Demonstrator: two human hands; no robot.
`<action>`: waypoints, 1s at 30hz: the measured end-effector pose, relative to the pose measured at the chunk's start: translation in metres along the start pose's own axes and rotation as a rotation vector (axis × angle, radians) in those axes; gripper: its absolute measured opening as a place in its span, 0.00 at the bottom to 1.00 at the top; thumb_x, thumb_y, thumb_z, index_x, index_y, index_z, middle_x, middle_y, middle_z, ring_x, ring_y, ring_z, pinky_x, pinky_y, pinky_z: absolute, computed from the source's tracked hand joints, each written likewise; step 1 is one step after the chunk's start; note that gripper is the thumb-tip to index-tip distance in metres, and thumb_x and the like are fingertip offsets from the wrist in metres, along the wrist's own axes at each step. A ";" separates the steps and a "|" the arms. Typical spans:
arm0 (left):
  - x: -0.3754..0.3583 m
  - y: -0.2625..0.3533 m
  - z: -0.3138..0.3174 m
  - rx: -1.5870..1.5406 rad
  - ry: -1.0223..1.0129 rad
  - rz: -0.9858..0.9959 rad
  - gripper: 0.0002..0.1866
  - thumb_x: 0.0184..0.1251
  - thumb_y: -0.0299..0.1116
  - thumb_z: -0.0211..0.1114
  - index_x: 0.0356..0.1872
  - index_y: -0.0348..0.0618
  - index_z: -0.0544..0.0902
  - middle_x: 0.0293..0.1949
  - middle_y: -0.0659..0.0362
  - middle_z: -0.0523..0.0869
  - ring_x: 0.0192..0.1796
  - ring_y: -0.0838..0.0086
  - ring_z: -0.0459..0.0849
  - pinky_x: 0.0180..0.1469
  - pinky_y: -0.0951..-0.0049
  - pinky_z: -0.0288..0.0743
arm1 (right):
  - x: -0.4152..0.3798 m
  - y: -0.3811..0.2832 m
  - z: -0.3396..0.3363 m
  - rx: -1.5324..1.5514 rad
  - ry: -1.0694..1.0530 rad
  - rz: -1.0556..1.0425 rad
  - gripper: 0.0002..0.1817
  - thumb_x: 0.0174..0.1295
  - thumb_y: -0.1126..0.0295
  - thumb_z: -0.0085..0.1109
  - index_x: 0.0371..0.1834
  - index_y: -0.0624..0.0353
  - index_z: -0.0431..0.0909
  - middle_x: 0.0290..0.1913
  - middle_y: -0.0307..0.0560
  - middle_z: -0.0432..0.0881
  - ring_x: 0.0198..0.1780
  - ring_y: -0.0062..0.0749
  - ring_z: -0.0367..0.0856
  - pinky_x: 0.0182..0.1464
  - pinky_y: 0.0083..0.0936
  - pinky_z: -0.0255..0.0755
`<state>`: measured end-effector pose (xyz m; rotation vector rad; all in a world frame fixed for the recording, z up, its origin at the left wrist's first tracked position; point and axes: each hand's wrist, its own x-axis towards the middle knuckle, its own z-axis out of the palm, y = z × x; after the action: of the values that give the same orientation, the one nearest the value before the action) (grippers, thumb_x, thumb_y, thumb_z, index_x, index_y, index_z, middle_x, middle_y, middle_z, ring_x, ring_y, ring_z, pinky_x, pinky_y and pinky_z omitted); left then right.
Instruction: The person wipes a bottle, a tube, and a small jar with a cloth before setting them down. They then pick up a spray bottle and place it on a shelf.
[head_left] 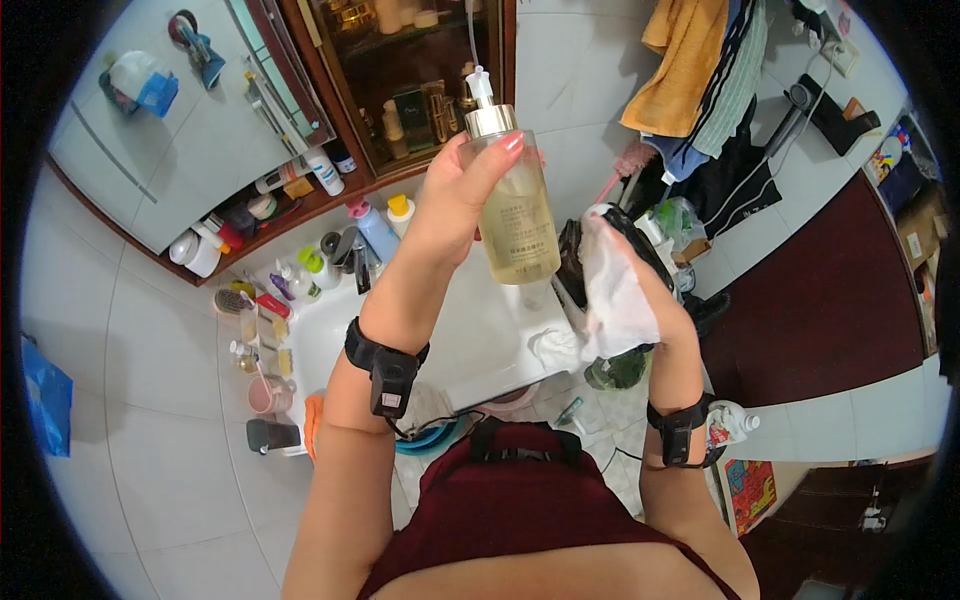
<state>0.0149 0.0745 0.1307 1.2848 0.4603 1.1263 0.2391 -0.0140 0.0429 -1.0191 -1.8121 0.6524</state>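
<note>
A clear pump bottle (522,220) of pale yellow liquid, with a gold collar and white pump, is held up over the white sink (455,335). My left hand (468,180) wraps round its upper part, thumb across the front below the collar. On the right, a white cloth (612,290) hangs from my right hand (628,240), which it largely covers; the fingers are mostly hidden under it. Another crumpled white cloth (555,347) lies at the sink's right edge.
Bottles, a blue one (374,232) among them, line the sink's back and left side. Above are a mirror (190,110) and a wooden cabinet (400,80). Towels (680,65) hang at upper right. A black bag (571,262) stands right of the sink.
</note>
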 end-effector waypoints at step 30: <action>-0.018 -0.005 -0.007 0.018 0.070 -0.002 0.19 0.61 0.45 0.62 0.43 0.38 0.75 0.39 0.55 0.82 0.40 0.75 0.80 0.46 0.71 0.76 | 0.010 -0.021 -0.010 -0.177 0.065 0.558 0.08 0.57 0.67 0.58 0.32 0.61 0.79 0.31 0.36 0.78 0.29 0.21 0.74 0.31 0.21 0.69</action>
<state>0.0032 0.0637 0.1184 1.2636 0.5248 1.1708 0.2385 -0.0158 0.0684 -1.6740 -1.5481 0.7838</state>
